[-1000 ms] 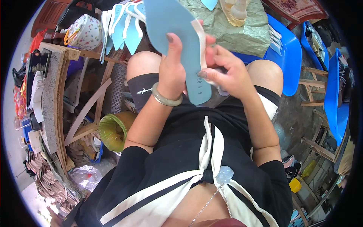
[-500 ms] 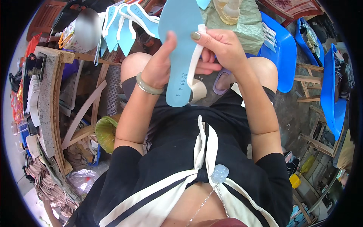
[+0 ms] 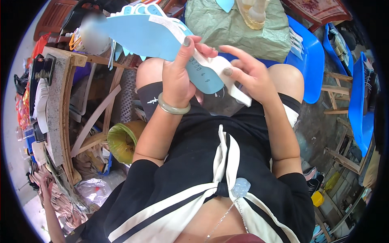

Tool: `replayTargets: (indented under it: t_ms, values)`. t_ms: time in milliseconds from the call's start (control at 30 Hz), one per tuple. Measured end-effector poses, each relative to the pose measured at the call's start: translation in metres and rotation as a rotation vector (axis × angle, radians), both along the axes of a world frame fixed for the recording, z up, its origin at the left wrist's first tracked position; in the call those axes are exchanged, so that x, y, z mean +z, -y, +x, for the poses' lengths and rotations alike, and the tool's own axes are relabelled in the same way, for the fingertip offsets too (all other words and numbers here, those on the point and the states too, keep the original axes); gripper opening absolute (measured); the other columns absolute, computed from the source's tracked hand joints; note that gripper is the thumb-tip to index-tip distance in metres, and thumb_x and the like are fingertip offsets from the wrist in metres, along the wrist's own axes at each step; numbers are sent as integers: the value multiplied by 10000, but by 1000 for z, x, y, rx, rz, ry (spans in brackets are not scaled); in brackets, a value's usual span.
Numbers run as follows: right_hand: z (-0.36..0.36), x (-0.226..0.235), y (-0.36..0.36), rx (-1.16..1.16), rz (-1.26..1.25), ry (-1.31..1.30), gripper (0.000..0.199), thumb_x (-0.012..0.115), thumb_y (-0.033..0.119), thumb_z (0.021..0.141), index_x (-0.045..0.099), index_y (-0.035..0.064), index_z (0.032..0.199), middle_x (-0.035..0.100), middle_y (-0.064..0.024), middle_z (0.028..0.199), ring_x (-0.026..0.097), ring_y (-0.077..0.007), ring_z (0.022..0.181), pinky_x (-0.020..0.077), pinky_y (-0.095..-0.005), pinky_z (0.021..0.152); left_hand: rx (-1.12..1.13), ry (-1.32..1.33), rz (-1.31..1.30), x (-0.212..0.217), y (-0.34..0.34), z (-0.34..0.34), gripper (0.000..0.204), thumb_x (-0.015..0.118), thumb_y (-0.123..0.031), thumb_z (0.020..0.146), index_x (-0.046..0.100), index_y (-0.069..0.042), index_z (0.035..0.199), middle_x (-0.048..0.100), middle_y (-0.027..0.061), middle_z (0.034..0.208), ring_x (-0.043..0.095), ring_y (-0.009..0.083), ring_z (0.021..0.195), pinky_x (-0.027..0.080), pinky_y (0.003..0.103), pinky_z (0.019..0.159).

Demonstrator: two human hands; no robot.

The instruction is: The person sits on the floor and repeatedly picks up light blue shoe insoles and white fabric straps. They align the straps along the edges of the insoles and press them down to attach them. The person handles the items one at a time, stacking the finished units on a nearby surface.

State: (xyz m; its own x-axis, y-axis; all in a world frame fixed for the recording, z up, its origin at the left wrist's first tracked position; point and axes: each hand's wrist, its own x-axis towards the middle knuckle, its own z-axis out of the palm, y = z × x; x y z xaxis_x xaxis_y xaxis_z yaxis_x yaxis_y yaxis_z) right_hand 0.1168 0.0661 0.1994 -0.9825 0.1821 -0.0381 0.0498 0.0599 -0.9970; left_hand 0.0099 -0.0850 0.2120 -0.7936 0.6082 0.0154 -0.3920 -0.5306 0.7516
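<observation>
My left hand [image 3: 177,77], a bangle on its wrist, grips a light blue insole [image 3: 146,38] around its narrower part, thumb on top. The insole is tilted, its wide end pointing to the far left and its printed narrow end towards my lap. A white strip [image 3: 236,91] runs along the insole's edge, and its loose end curls out past the narrow end. My right hand [image 3: 253,77] holds that loose stretch with the thumb on it and the index finger lifted. The other right fingers are partly hidden.
Beyond my knees are more blue insoles with white edging [image 3: 142,9] and a green sack [image 3: 227,36] bearing a glue-stained container [image 3: 253,14]. Blue trays [image 3: 310,60] stand to the right. A lined bin [image 3: 121,141] sits at left; another person's arm [image 3: 50,210] reaches over stacked pieces.
The insole has swung from upright to slanting left. My left hand now wraps its narrower part, while my right hand has moved down the white strip to its loose end.
</observation>
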Motion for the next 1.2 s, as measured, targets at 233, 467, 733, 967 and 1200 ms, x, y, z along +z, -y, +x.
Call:
replayTargets:
  t_ms: [233,467,733,967,1200]
  values:
    - [10,39,5,-165,172,-289,167,671,67,837,714,43,997,628,-11,742,523,-64,650,404,-212,580,-22,-32,132,9,3,5,340,455,-383,993,533,-57,1048,516,33,735,564,169,729,466,433,914]
    - [21,25,33,-223,101,-323,149,708,62,810,729,12,949,589,-33,675,524,-79,588,395,-220,521,-26,-79,338,15,12,10,378,381,-458,999,541,-118,1043,540,19,727,581,182,716,495,420,859]
    - [19,21,51,-231,18,-356,183,702,57,830,709,-11,1000,547,-24,692,547,-64,543,422,-199,467,-35,-283,420,6,21,7,539,314,-591,955,543,-104,996,570,42,733,596,206,680,525,418,758]
    - [13,24,39,-228,409,-403,208,731,97,774,682,7,955,576,-61,702,585,-142,568,459,-261,510,85,-510,217,-21,10,-4,677,324,-680,894,538,-45,990,620,141,882,636,246,853,509,415,822]
    - [11,37,-2,-239,938,-402,175,716,193,717,679,94,857,613,-57,726,628,-259,661,505,-338,588,-237,-1314,-952,14,54,8,561,813,-245,660,583,-26,1123,589,124,1101,567,263,1049,466,349,834]
